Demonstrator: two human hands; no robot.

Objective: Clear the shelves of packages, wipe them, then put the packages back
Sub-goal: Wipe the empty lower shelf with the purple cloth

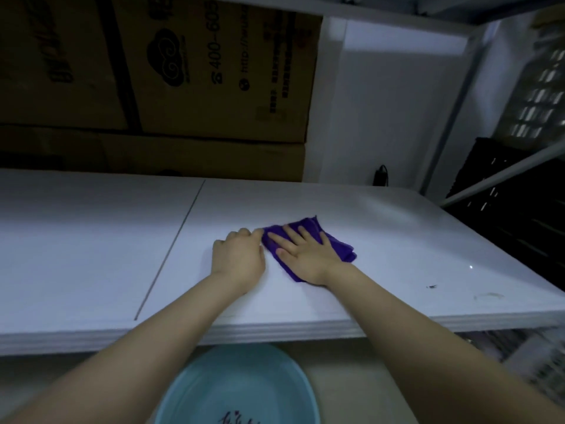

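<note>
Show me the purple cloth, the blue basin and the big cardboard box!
purple cloth [342,246], head view, bare right part.
blue basin [244,362], head view, inner wall.
cardboard box [220,71], head view, printed front face.

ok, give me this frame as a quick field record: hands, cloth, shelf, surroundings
stage: wiping the shelf
left hand: fingers curled, pinching the cloth's left corner
right hand: flat, pressing on the cloth
purple cloth: bunched on the shelf, right of the seam
shelf: white, seam left of the hands
dark marks: near the shelf's right front edge, away from the cloth
cardboard boxes: stacked at back left
basin: light blue, below the shelf's front edge
</note>
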